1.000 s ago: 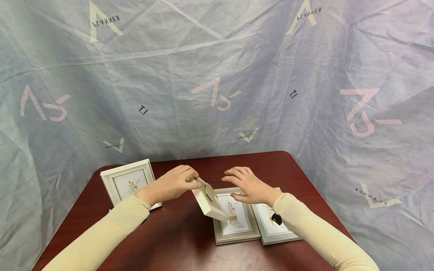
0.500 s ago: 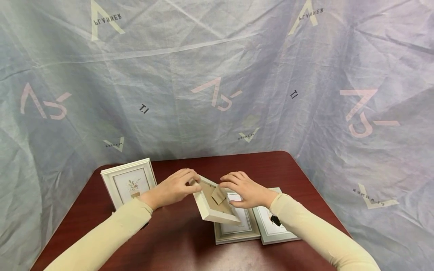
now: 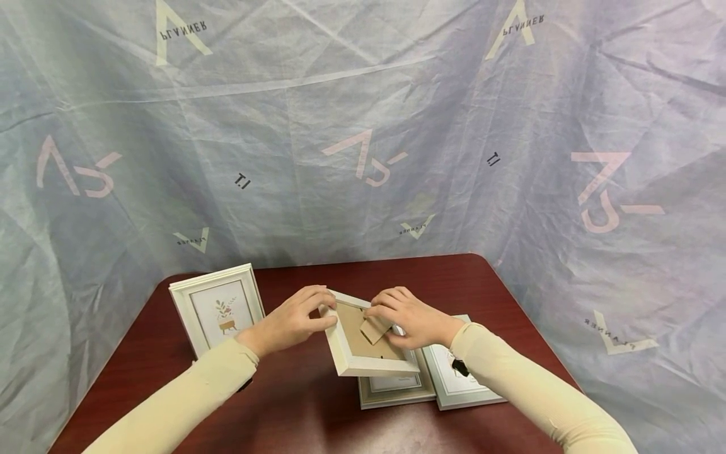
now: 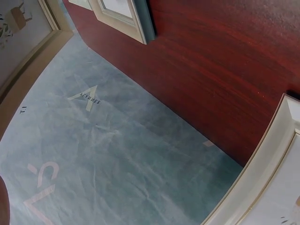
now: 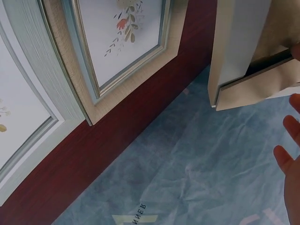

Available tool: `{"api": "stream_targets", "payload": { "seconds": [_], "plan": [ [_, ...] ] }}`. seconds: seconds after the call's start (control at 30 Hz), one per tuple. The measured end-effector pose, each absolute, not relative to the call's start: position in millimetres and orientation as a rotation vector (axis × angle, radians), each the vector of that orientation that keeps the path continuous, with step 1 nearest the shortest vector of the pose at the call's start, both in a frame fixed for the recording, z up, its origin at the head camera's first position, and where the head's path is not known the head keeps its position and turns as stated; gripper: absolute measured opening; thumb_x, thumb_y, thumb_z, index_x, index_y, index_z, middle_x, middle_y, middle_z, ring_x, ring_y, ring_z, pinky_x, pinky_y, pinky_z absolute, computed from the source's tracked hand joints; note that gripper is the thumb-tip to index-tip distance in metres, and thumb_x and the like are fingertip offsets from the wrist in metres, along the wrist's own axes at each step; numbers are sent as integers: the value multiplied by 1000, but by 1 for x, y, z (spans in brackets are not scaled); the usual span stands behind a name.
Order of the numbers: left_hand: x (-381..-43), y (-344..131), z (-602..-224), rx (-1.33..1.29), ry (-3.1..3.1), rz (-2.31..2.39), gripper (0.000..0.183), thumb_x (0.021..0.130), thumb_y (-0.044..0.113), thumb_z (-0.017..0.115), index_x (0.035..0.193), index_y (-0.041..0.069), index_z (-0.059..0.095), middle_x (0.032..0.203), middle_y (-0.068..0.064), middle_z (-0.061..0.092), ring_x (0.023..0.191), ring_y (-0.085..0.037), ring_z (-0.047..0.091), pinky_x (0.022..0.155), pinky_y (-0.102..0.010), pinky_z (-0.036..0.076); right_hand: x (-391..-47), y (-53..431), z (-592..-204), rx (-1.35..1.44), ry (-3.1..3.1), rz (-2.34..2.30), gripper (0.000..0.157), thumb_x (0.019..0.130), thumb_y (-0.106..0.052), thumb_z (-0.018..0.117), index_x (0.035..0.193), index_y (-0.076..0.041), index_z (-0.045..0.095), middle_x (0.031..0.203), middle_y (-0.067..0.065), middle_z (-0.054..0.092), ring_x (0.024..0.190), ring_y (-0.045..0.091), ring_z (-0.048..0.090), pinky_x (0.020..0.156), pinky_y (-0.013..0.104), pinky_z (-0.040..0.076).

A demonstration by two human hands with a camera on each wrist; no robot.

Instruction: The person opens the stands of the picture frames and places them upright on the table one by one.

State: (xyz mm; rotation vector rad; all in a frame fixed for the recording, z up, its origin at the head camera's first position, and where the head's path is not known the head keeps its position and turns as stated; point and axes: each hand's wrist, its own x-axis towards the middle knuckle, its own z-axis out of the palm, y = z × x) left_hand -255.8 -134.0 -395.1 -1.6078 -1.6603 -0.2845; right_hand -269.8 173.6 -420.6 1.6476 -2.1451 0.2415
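Note:
My left hand (image 3: 297,318) grips the left edge of a cream picture frame (image 3: 350,331), thumb towards me and fingers behind. The frame is tilted above the table with its brown backing facing up. A small easel stand (image 3: 374,329) sticks out from the backing. My right hand (image 3: 416,320) pinches the stand's right side between thumb and fingers. In the right wrist view the stand (image 5: 258,86) is swung away from the backing, with fingertips at its edge. Underneath lies a beige picture frame (image 3: 391,400), partly hidden, showing a plant print in the right wrist view.
A pale green picture frame (image 3: 473,399) lies beside the beige one, partly under my right forearm. On the left a white picture frame (image 3: 198,325) stands upright, its lower part behind my left arm. The dark red table (image 3: 283,403) ends at a grey printed cloth (image 3: 317,189).
The cream frame has turned so its backing shows more fully, its lower right corner moving right. My right hand has come from apart to the stand. My left hand keeps its grip.

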Motion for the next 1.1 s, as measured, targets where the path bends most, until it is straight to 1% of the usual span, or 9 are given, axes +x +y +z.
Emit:
{"api": "stream_targets", "payload": {
  "seconds": [0.13,0.23,0.37,0.73,0.9,1.1],
  "plan": [
    [-256,-133,-395,-1613,-1612,-295,30,97,-5,40,99,12,65,103,-12,59,99,-32,59,91,-41,49,-270,174,-421,1652,-2138,229,56,75,-14,69,129,-13,56,119,3,56,114,22,50,98,41,38],
    [-256,-132,-395,-1618,-1585,-306,31,96,-6,40,100,11,65,104,-12,59,100,-32,59,91,-41,49,-270,173,-421,1655,-2140,232,55,75,-13,68,128,-13,56,121,2,56,115,22,50,98,40,37],
    [-256,-132,-395,-1622,-1563,-304,32,95,-8,41,99,11,66,103,-12,58,100,-32,59,91,-41,49,-271,173,-422,1662,-2143,236,53,75,-13,70,126,-13,57,122,2,57,116,22,50,98,40,38],
    [-256,-130,-395,-1639,-1557,-301,32,94,-9,42,99,12,66,102,-11,59,99,-31,59,89,-40,49,-268,171,-419,1663,-2172,225,52,73,-12,71,124,-12,59,119,2,60,112,22,53,96,40,40],
    [-257,-130,-395,-1639,-1564,-283,32,94,-9,43,99,12,66,101,-10,60,97,-30,60,89,-40,49,-269,171,-419,1654,-2191,188,52,72,-15,74,123,-13,60,118,2,60,112,21,52,96,39,39],
    [-256,-130,-397,-1637,-1592,-261,32,96,-7,43,100,13,66,101,-9,61,96,-29,61,90,-41,50,-269,172,-416,1628,-2215,110,52,70,-20,77,119,-16,61,116,1,59,109,21,52,95,39,39]
  ]
}}
